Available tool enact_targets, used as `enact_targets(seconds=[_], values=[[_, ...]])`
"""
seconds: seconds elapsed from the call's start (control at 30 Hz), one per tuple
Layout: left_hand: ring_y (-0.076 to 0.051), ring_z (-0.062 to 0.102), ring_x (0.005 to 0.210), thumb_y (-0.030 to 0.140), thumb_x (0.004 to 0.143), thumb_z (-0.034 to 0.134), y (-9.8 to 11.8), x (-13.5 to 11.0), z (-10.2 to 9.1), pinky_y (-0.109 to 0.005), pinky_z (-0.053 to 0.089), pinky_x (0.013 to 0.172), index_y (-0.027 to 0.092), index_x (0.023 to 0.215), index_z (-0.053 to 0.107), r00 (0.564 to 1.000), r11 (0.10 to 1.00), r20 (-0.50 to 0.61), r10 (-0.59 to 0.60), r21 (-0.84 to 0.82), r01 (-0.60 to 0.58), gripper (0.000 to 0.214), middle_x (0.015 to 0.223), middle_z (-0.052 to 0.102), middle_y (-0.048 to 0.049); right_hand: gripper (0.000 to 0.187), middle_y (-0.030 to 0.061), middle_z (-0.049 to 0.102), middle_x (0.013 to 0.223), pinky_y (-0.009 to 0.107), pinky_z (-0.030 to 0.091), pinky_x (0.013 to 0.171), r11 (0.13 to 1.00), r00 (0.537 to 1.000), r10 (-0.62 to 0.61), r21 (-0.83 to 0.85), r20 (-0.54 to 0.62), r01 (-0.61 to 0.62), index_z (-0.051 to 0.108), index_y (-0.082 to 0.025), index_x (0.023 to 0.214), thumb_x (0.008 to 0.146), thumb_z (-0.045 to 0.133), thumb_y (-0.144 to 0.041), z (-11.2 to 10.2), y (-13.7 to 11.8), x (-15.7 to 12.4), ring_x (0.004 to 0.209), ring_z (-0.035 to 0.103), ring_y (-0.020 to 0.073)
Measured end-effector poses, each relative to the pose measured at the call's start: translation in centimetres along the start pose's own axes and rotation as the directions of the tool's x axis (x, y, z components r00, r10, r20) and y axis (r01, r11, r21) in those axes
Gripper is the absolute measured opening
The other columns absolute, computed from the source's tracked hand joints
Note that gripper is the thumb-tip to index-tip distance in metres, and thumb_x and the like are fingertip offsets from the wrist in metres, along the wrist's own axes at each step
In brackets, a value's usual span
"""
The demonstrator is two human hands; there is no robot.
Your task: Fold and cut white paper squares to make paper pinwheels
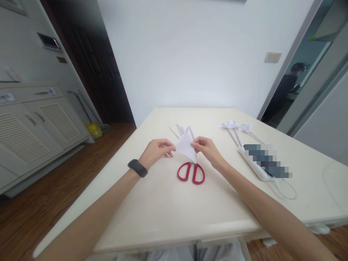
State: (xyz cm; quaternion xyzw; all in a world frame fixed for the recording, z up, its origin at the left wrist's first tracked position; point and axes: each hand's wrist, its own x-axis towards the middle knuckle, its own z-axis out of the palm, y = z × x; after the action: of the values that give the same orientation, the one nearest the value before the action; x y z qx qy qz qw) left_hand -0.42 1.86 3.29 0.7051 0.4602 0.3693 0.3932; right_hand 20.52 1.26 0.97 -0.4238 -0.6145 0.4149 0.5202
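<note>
A folded white paper triangle (186, 145) is held up between my two hands over the table. My left hand (160, 148) pinches its left corner between thumb and fingertips. On the other side my right hand (204, 146) grips the right edge, fingers closed. Just below the paper lie red-handled scissors (198, 174), their blades hidden beneath it. Several thin white sticks (179, 129) lie behind the paper, partly covered by it.
White paper flowers (236, 125) on stems lie at the right rear of the cream table (163, 206). Nearer is a white power strip (254, 165) with a pixelated device against it and a cable. Behind the table stands a white wall. A person (289, 85) sits beyond the right doorway.
</note>
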Motion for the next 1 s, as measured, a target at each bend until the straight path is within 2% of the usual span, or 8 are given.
enact_targets(seconds=[0.3, 0.57, 1.0], values=[[-0.016, 0.062, 0.060, 0.035, 0.070, 0.062, -0.50, 0.07, 0.04, -0.025, 0.047, 0.055, 0.017, 0.071, 0.064, 0.999, 1.000, -0.006, 0.031, -0.001, -0.031, 0.018, 0.065, 0.066, -0.0032, 0.017, -0.0020, 0.053, 0.061, 0.023, 0.041, 0.056, 1.000, 1.000, -0.004, -0.004, 0.011, 0.004, 0.054, -0.016, 0.067, 0.071, 0.061, -0.031, -0.02, 0.16, 0.05, 0.057, 0.049, 0.0100], [-0.016, 0.063, 0.059, 0.036, 0.070, 0.062, -0.79, 0.17, 0.14, -0.025, 0.048, 0.054, 0.017, 0.072, 0.063, 0.998, 0.999, 0.052, 0.045, 0.024, -0.046, 0.020, 0.064, 0.066, -0.0034, 0.018, 0.0019, 0.061, 0.076, 0.024, 0.045, 0.061, 0.999, 0.997, 0.037, -0.002, 0.064, -0.037, 0.060, -0.016, 0.077, 0.073, 0.059, -0.033, -0.27, -0.28, 0.17, 0.069, 0.055, 0.0125], [-0.015, 0.062, 0.058, 0.034, 0.071, 0.060, -0.73, 0.27, 0.11, -0.023, 0.047, 0.052, 0.015, 0.074, 0.063, 0.997, 0.997, 0.075, 0.035, 0.059, -0.039, 0.019, 0.063, 0.066, -0.0030, 0.016, 0.0005, 0.059, 0.068, 0.025, 0.041, 0.060, 0.998, 0.990, 0.062, 0.004, 0.124, -0.063, 0.059, -0.015, 0.074, 0.069, 0.064, -0.029, -0.63, -0.37, 0.34, 0.063, 0.053, 0.0117]])
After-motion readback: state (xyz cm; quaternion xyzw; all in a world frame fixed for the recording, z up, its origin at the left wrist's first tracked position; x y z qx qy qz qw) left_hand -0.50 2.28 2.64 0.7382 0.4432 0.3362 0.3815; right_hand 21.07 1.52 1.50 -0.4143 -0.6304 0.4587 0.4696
